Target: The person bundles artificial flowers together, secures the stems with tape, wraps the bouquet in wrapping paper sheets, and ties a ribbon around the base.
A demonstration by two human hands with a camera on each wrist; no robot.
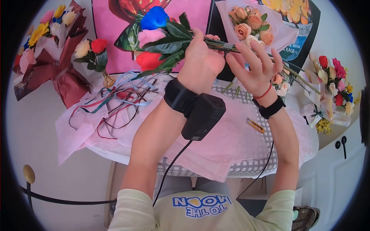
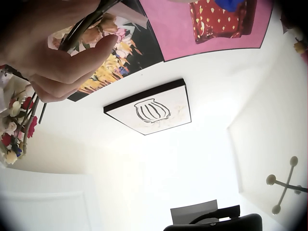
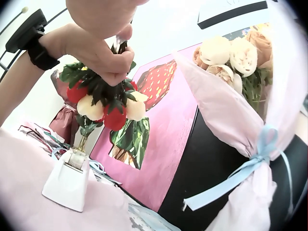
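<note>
My left hand [image 1: 202, 54] grips the bundled stems of a bouquet, held up over the table's far side. Its heads include a blue rose [image 1: 155, 18], a pink rose [image 1: 151, 37] and a red rose [image 1: 149, 61] among dark green leaves [image 1: 165, 45]. Cream and red roses [image 3: 114, 118] hang below the left hand in the right wrist view. A silvery band [image 1: 228, 46] circles the stems between the hands. My right hand [image 1: 256, 67] is at the stems to the right, fingers spread and loosely bent. Long bare stem ends [image 1: 304, 79] stick out past it.
Pink wrapping paper [image 1: 204, 142] covers much of the table, with a yellow utility knife [image 1: 255, 125] at right. Tangled ribbons [image 1: 119, 102] lie at left. Wrapped bouquets stand around: dark red [image 1: 69, 73], pale pink [image 1: 227, 11] and one at right [image 1: 323, 104]. Behind is a pink painting [image 1: 104, 34].
</note>
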